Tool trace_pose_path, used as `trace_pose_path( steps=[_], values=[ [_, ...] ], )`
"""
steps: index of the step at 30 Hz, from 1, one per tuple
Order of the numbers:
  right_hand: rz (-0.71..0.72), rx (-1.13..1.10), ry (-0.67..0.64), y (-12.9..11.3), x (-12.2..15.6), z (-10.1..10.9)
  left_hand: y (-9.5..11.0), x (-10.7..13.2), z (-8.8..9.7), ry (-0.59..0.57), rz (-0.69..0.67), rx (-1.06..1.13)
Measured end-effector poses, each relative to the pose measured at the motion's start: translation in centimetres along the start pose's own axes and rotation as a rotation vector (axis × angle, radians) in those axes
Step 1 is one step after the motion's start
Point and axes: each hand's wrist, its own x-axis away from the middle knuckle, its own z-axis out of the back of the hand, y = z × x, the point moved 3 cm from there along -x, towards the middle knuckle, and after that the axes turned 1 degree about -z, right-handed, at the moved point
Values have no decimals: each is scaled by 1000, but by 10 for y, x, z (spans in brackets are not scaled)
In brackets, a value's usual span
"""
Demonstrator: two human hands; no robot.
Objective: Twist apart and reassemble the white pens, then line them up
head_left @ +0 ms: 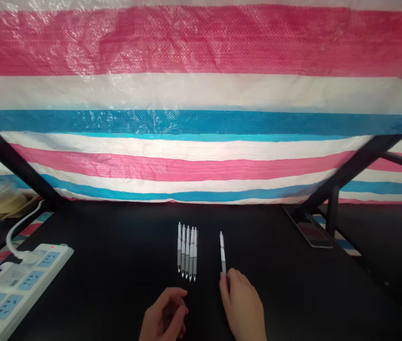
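Several white click pens point(187, 251) with grey grips lie side by side on the black tabletop, their clear tips toward me. To their right a single pen point(222, 248) of the same kind points its clicker away from me. My right hand point(242, 303) pinches this pen's grey grip end between thumb and fingers, hiding its tip. Just below the row of pens, my left hand point(165, 315) is loosely curled with a gap between thumb and index finger. It holds nothing and does not touch the pens.
A white power strip point(26, 284) with plugs in it lies on the left. A dark phone point(307, 227) rests at the back right. A drink cup point(0, 196) stands at the far left. Striped sheeting point(187, 166) hangs behind, between black frame bars point(343, 168).
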Motion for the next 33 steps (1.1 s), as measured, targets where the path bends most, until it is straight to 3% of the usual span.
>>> trace_pose_path(
  steps=[3, 6, 10, 15, 25, 33],
  values=[
    [-87, -285, -54, 0, 10, 17, 2, -3, 7, -91, 49, 36],
    [-169, -626, -99, -3, 23, 26, 1, -7, 13, -97, 55, 118],
    [-240, -920, -181, -8, 34, 14, 1, -9, 13, -80, 63, 249],
    [-373, -1073, -256, -11, 36, -11, 0, -4, 17, -33, 30, 276],
    [-547, -1103, -141, -13, 31, -20, -3, -4, 22, -83, -7, 303],
    [-355, -970, -177, -17, 32, -14, -6, -6, 25, 53, 79, 303]
  ],
)
